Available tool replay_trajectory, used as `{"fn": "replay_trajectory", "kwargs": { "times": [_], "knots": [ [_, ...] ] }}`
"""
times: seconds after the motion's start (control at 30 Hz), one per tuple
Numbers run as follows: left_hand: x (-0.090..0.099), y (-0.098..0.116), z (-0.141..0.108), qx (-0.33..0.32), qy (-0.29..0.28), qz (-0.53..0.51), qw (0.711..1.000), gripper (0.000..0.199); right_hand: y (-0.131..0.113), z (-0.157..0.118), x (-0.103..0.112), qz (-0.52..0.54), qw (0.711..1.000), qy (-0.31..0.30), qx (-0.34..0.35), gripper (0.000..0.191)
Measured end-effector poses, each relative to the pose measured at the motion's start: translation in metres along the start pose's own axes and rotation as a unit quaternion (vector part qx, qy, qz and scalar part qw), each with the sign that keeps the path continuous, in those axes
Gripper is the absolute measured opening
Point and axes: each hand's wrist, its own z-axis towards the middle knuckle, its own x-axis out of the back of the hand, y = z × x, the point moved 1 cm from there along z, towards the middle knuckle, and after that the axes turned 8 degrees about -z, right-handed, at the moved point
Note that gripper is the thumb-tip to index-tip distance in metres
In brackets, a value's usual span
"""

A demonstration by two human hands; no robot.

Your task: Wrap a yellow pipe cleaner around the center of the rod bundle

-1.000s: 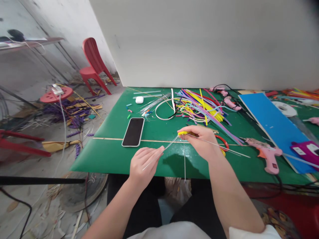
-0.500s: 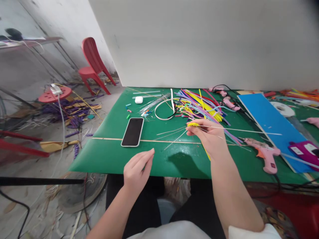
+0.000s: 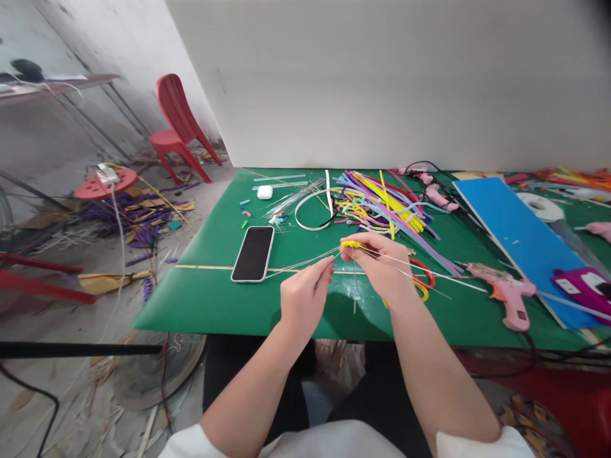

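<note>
My right hand (image 3: 384, 267) pinches a small yellow fuzzy piece (image 3: 352, 244) between thumb and fingers, above the green table. Several thin pale wires stick out of that piece to the left, downward and to the right. Closed at the fingertips, my left hand (image 3: 303, 298) grips a thin wire (image 3: 336, 256) just left of the yellow piece. Red and yellow loops (image 3: 428, 277), perhaps scissors handles, lie partly hidden behind my right hand. Beyond my hands is a pile of coloured pipe cleaners (image 3: 377, 200).
A phone (image 3: 252, 254) lies to the left, with a white case (image 3: 265, 192) behind it. To the right are a pink glue gun (image 3: 508, 289), a blue board (image 3: 501, 216) and a tape roll (image 3: 539, 208). A white headband (image 3: 308, 222) rests near loose wires (image 3: 296, 198).
My left hand has moved right and up to the yellow piece and closed on a wire. My right hand has shifted a little left, uncovering the red and yellow loops.
</note>
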Motion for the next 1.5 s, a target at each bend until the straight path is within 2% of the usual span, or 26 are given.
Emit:
{"fn": "replay_trajectory", "kwargs": {
  "times": [0.23,0.3,0.4,0.47,0.57,0.63,0.8,0.93,1.13,1.4,1.5],
  "knots": [
    [0.010,-0.010,-0.017,-0.066,0.005,0.057,0.996,0.018,0.005,0.006,0.011,0.022,0.998,0.057,-0.004,0.009],
    [0.019,-0.012,-0.022,-0.125,0.035,0.075,0.989,0.024,0.004,0.007,0.017,0.020,0.997,0.070,-0.001,0.010],
    [0.033,-0.008,-0.019,-0.204,0.108,0.100,0.968,0.035,0.003,0.007,0.019,0.016,0.998,0.055,0.007,0.009],
    [0.037,-0.003,-0.010,-0.222,0.112,0.115,0.962,0.038,0.001,0.005,0.017,0.009,0.999,0.032,0.009,0.009],
    [0.033,0.004,0.006,-0.220,0.054,0.124,0.966,0.035,-0.001,0.001,0.012,-0.012,1.000,0.006,0.009,0.008],
    [0.026,0.006,0.012,-0.207,0.040,0.127,0.969,0.031,-0.003,-0.001,0.009,-0.024,1.000,-0.007,0.013,0.009],
    [0.012,0.008,0.010,-0.190,0.086,0.135,0.969,0.021,-0.006,-0.002,0.007,-0.059,0.997,-0.008,0.045,0.009],
    [0.008,0.010,0.006,-0.168,0.096,0.126,0.973,0.021,-0.006,-0.002,0.008,-0.082,0.994,0.004,0.074,0.010],
    [0.011,0.007,-0.003,-0.118,0.054,0.084,0.988,0.031,-0.005,-0.001,0.012,-0.072,0.996,0.030,0.046,0.011],
    [0.019,-0.010,-0.018,-0.113,0.039,0.085,0.989,0.036,-0.001,0.003,0.019,-0.060,0.998,0.030,0.017,0.014],
    [0.029,-0.021,-0.027,-0.071,0.039,0.092,0.993,0.033,-0.001,0.005,0.026,-0.109,0.990,0.070,0.061,0.014]
  ]
}}
